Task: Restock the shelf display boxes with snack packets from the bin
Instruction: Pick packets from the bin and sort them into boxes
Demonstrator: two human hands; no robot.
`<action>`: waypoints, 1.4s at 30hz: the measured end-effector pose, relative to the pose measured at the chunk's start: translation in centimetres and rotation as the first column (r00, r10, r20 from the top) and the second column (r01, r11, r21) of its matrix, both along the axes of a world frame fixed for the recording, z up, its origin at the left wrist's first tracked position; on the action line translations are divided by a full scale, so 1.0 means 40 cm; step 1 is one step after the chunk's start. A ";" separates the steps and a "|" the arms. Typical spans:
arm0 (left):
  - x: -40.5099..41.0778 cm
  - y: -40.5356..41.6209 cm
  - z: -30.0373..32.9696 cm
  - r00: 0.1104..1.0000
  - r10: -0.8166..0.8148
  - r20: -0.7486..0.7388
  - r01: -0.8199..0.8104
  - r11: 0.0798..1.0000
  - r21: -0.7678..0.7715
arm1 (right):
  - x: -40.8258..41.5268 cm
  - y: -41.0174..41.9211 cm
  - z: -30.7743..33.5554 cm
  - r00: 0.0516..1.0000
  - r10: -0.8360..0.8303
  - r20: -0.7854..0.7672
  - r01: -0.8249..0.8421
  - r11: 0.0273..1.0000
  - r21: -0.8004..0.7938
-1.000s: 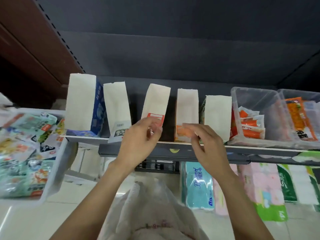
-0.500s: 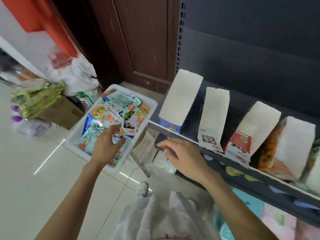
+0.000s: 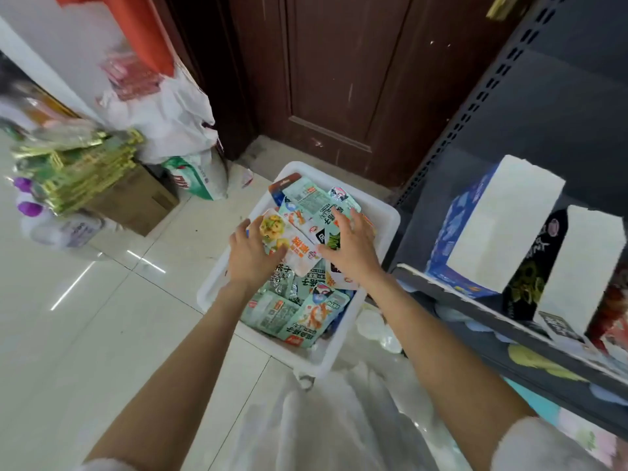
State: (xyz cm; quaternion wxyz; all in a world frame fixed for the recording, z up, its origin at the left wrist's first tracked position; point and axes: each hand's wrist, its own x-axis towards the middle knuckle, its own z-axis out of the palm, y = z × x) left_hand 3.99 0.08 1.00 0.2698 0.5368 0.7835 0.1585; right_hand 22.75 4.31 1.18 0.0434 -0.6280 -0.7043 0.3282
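Head view, the only one here: both your hands are down in the white bin (image 3: 384,212), which sits on the tiled floor just left of the dark shelf (image 3: 475,302). The bin is heaped with snack packets (image 3: 299,314), mostly pale green ones.

Your left hand (image 3: 249,254) has its thumb and fingers curled round the left edge of a white packet with a yellow food picture (image 3: 289,239), so it's got hold of that one. Your right hand (image 3: 350,246) lies flat with fingers spread and fairly straight, pressing on the pile and touching the right edge of the same packet; it isn't clamped round anything.

Up on the shelf to the right, the display boxes stand in a row: a blue box (image 3: 475,232) nearest the bin, then a black box (image 3: 540,263) beside it.

Over on the left there's a cardboard box (image 3: 136,202) and a white plastic bag (image 3: 170,110) against the wall.
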 end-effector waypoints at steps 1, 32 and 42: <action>-0.004 0.017 -0.010 1.000 -0.002 -0.006 0.002 0.999 -0.032 | -0.011 0.019 -0.004 0.999 -0.004 0.047 0.004 1.000 -0.003; 0.054 0.134 -0.071 0.994 -0.094 0.048 0.097 0.994 -0.056 | 0.035 -0.026 0.112 0.953 -0.272 -0.133 0.303 0.850 0.432; 0.082 0.054 0.067 0.672 0.024 0.740 -0.003 1.000 -0.030 | 0.048 -0.059 0.153 0.414 -0.559 -0.719 0.728 0.677 -0.107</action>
